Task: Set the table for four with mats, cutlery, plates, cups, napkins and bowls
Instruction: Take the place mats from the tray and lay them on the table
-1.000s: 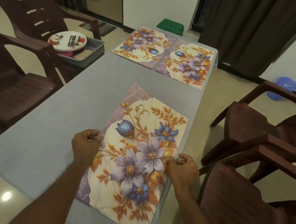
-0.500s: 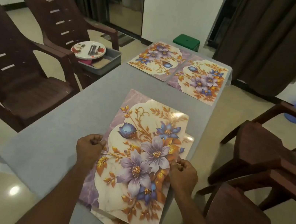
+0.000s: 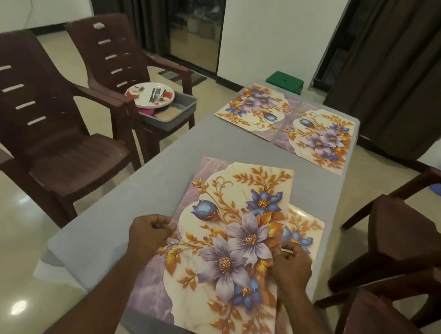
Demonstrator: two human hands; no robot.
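Centrally, the left hand (image 3: pixel 148 233) pinches the left edge of the top mat (image 3: pixel 228 254), fingers curled over the border, while the right hand (image 3: pixel 293 263) grips the opposite edge, thumb on top and fingers curled beneath. Just beyond the right fingers, a second mat (image 3: pixel 304 232) of the same floral print lies under the held one, its right portion showing (a strip also peeks out below the near edge). Both rest at the near end of the grey-covered table (image 3: pixel 126 209). Well beyond the fingertips, at the far end, 2 more mats lie flat side by side: the far left mat (image 3: pixel 254 110) and the far right mat (image 3: pixel 319 137), edges touching. Left of the left hand, on a brown chair (image 3: pixel 108 62), a grey tray (image 3: pixel 177 115) carries a white plate (image 3: pixel 149 95) with cutlery (image 3: pixel 155 94) on it
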